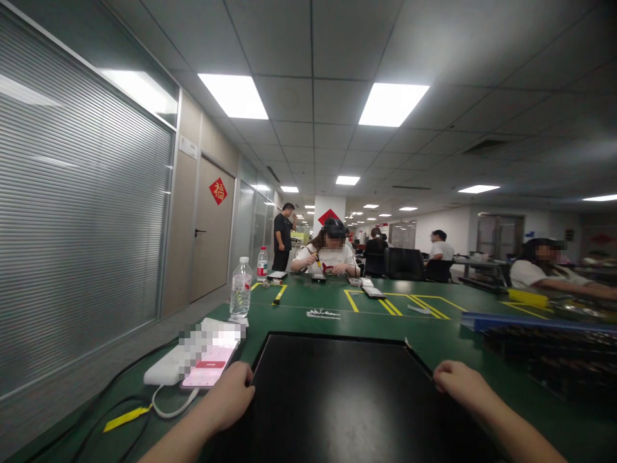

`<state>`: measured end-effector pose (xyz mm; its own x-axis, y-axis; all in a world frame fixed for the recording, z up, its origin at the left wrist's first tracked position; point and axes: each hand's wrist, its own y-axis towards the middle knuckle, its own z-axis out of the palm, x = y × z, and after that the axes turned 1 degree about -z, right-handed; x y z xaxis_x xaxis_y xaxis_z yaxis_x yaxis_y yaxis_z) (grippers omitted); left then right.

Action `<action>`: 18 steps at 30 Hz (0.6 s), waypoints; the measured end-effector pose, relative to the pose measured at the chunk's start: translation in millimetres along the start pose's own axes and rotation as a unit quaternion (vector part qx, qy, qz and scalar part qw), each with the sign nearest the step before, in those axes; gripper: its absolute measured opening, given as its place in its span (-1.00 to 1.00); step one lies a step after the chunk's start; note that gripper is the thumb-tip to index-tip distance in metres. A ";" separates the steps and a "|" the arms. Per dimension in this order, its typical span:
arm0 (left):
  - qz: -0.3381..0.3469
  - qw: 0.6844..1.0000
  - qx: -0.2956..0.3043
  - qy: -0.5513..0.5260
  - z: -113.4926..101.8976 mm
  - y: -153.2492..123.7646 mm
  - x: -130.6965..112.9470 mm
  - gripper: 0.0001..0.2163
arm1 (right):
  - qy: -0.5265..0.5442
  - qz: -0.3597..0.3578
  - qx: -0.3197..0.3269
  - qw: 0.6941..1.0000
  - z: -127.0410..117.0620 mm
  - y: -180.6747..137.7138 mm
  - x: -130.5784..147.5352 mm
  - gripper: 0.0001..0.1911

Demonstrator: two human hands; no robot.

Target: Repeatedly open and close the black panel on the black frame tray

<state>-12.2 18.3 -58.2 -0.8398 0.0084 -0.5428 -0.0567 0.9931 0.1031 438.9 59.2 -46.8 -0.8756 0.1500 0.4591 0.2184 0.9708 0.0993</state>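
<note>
A large black rectangular panel [337, 386] with a thin rim and a glossy, screen-like face lies in front of me on the green table. My left hand [234, 393] is closed on its left edge, the fingers curled at the rim. On the opposite side my right hand [457, 381] grips the right edge in the same way. The panel's near edge runs out of the picture. Close by my left hand are a lit phone [214, 363] with a cable plugged in and a white box-like device [168, 360].
A water bottle [240, 289] stands beyond the phone, with a red-labelled bottle [261, 265] farther back. Yellow tape [351, 301] marks the green table [294, 325]. Dark stacked parts [554, 360] and a blue strip [520, 321] lie at right. A co-worker [332, 254] sits opposite.
</note>
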 end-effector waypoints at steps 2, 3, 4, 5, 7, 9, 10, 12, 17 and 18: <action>0.004 1.000 0.002 -0.002 1.3 0.6 1.4 -0.87 | 0.026 0.005 0.011 1.000 -0.1 0.6 -7.6 -0.78; 0.003 1.000 0.004 -0.003 2.0 0.9 2.1 -0.87 | 0.039 0.004 0.009 0.999 0.1 0.2 -11.2 -0.77; 0.004 1.000 0.005 -0.003 2.6 1.1 2.9 -0.86 | 0.050 0.002 0.005 0.999 0.4 -0.8 -14.2 -0.76; 0.005 1.000 0.005 -0.002 3.2 1.3 3.5 -0.85 | 0.055 0.000 0.000 0.998 0.8 -2.3 -16.3 -0.75; 0.012 1.000 0.001 0.003 4.3 1.3 4.5 -0.84 | 0.056 -0.008 -0.009 0.998 1.9 -6.2 -17.5 -0.75; 0.023 1.000 -0.008 0.011 5.0 0.8 4.9 -0.83 | 0.047 -0.013 -0.016 0.999 3.3 -10.1 -15.6 -0.77; 0.027 0.999 -0.013 0.015 5.3 0.3 4.7 -0.82 | 0.041 -0.015 -0.021 0.999 4.0 -11.5 -14.1 -0.78; 0.030 0.999 -0.022 0.024 5.6 -0.5 4.0 -0.79 | 0.028 -0.020 -0.029 0.999 5.7 -12.8 -11.6 -0.79; 0.039 0.998 -0.013 0.049 4.8 -2.1 1.6 -0.68 | 0.006 -0.033 -0.044 0.998 9.2 -11.2 -10.7 -0.81; 0.045 0.997 -0.011 0.054 4.5 -2.4 1.6 -0.67 | 0.002 -0.032 -0.043 0.999 9.5 -11.1 -10.6 -0.81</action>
<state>-11.0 16.5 -63.0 -0.8950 0.0832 -0.4382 0.0103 0.9860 0.1663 441.6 48.6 -61.1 -0.8871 0.0869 0.4532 0.1983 0.9586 0.2044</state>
